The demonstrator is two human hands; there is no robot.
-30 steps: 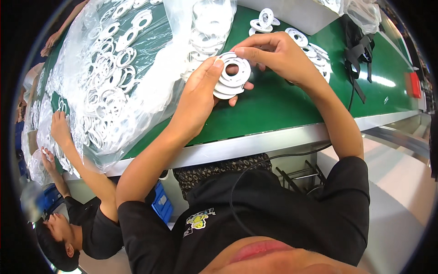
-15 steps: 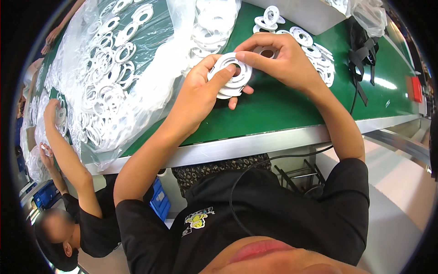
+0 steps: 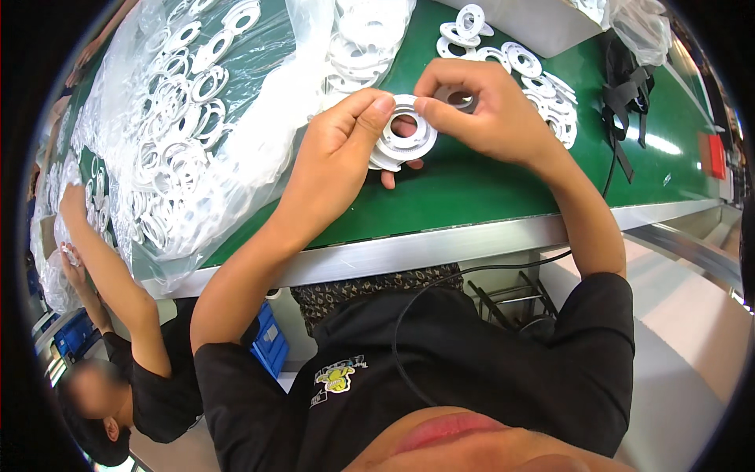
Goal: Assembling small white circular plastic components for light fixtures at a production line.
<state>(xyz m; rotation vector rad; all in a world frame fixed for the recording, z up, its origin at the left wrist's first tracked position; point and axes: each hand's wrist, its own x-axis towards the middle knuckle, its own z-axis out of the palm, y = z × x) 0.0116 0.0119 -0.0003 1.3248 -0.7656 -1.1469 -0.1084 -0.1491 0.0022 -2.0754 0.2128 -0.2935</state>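
Note:
Over the near edge of the green table, my left hand [image 3: 344, 141] is closed on a white plastic ring [image 3: 419, 146] with a round hole in its middle. Its thumb presses the upper left rim, and fingertips show from beneath. Another white edge pokes out under the ring; whether it is a second part I cannot tell. My right hand [image 3: 489, 106] is bent, its thumb tip touching the ring's upper right rim. Framed by the curled fingers of that hand is another ring [image 3: 456, 97], mostly hidden; it seems to be held there.
Clear plastic bags [image 3: 271, 130] full of white rings cover the left of the green table [image 3: 487, 197]. Loose white rings [image 3: 522, 60] lie at the far right, by a white box [image 3: 543, 23]. Black straps [image 3: 625, 94] lie farther right. A co-worker's arm [image 3: 118, 267] reaches in at left.
My left thumb has moved from the ring's middle to its upper left rim. The ring has shifted slightly right and down. The co-worker's hands have moved a little left.

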